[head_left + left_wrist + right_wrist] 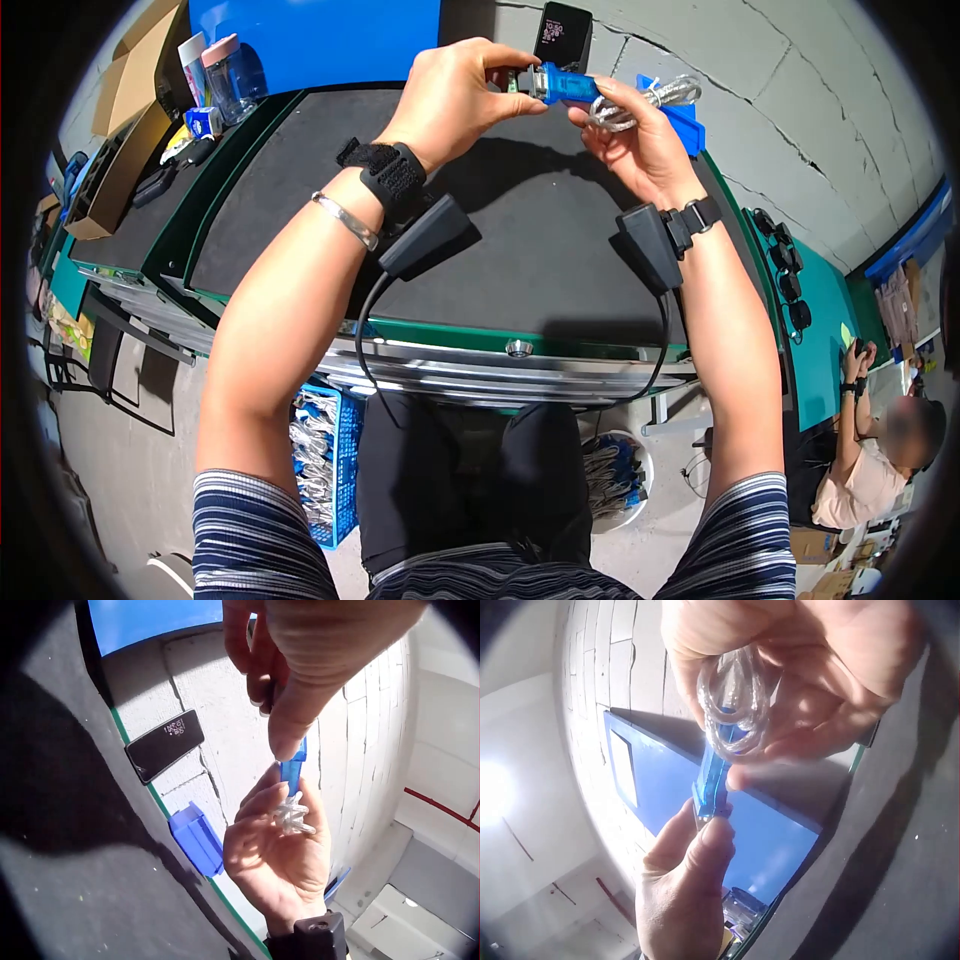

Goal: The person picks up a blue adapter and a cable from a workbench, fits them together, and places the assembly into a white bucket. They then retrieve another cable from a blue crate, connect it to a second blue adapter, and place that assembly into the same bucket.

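Note:
A translucent blue connector (572, 86) with a metal end is held between both hands above the far edge of the dark mat. My left hand (455, 95) pinches a small piece at the metal end between thumb and fingers. My right hand (645, 140) grips the connector's other end, along with its coiled clear cable (650, 100). In the left wrist view the blue body (292, 771) shows between the two hands, the coil (292, 815) against the right palm. The right wrist view shows the left thumb at the tip of the connector (714, 780).
A phone (563, 38) and a blue tray (684, 125) lie beyond the mat. Bottles (228, 80) and an open cardboard box (125, 130) stand at left. Below the bench are a blue basket (345, 465) and a white bucket (640, 500) of cables. Another person sits at right.

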A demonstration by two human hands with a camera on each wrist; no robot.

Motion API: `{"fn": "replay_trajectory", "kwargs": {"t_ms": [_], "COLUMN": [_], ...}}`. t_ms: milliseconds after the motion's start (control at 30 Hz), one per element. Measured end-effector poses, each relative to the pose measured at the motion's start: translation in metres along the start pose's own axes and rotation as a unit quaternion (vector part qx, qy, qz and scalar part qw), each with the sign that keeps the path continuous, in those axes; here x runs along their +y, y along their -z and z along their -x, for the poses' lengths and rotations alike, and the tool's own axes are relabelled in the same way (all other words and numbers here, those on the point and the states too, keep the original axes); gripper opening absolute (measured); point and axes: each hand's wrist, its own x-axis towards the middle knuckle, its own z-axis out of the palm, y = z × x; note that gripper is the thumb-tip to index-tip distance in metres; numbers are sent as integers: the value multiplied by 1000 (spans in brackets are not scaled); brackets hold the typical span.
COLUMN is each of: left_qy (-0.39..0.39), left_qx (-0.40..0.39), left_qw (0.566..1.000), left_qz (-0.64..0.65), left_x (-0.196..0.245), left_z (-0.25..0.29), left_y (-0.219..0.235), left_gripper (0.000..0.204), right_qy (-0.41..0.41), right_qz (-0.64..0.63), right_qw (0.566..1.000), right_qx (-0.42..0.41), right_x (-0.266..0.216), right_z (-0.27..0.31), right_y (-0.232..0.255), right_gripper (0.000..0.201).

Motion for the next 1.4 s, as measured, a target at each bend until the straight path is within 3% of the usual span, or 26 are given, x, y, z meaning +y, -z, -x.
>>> {"fn": "replay_trajectory", "kwargs": {"t_ms": [367, 467, 533, 600, 667, 700, 733, 1067, 1167, 1400], "left_qy": [3, 17, 18, 32, 208, 272, 290, 246, 241, 255], "left_qx": [6, -35, -26, -32, -102, -164, -166, -161, -148, -146], "left_qw": [1000, 999, 994, 993, 920, 869, 843, 836, 843, 824], "left_qz": [-25, -15, 107, 110, 316, 379, 421, 463, 458, 484], "left_x": [-1, -4, -8, -12, -15, -16, -10, -13, -15, -8], "left_z": [0, -3, 0, 4, 1, -3, 1, 2, 5, 2], "left_y": [-2, -4, -8, -7, -4, 2, 6, -2, -4, -1], "left_gripper": [45, 54, 63, 60, 51, 56, 56, 36, 35, 47], "right_qy": [-1, -10, 6, 17, 25, 32, 32, 27, 30, 62], "right_qz": [10, -24, -17, 0, 11, 8, 8, 11, 23, 75], "right_qw": [1000, 1000, 1000, 1000, 1000, 999, 999, 999, 999, 994], "right_qx": [15, 1, -1, -11, -14, -17, -14, -31, -5, -49], "right_x": [2, 0, -2, -5, -7, -6, -6, -3, -1, -5], "right_z": [1, 2, 4, 2, 3, 2, 3, 0, 3, 5], "right_y": [-6, -5, -5, -7, -6, -3, -1, 4, -2, 2], "right_gripper": [28, 26, 27, 29, 29, 30, 30, 30, 30, 38]}}
